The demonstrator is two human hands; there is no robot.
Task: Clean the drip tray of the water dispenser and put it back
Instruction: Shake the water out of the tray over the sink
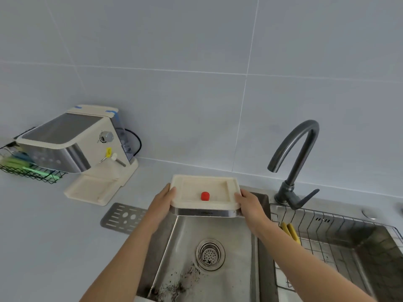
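Note:
The cream drip tray [192, 188], with a steel front and a red float at its middle, hangs level above the back of the sink [189, 243]. My left hand [162, 202] grips its left edge and my right hand [250, 204] grips its right edge. The cream and steel water dispenser [76, 144] stands on the counter at the left, and its base plate [91, 189] is bare. The perforated steel tray cover [122, 217] lies flat on the counter just left of the sink.
A dark curved faucet [296, 158] rises at the back right of the sink. A wire rack [340, 234] holding a yellow sponge [291, 232] fills the right basin. Dark grit lies near the drain [210, 255]. A black wire basket [24, 168] sits at far left.

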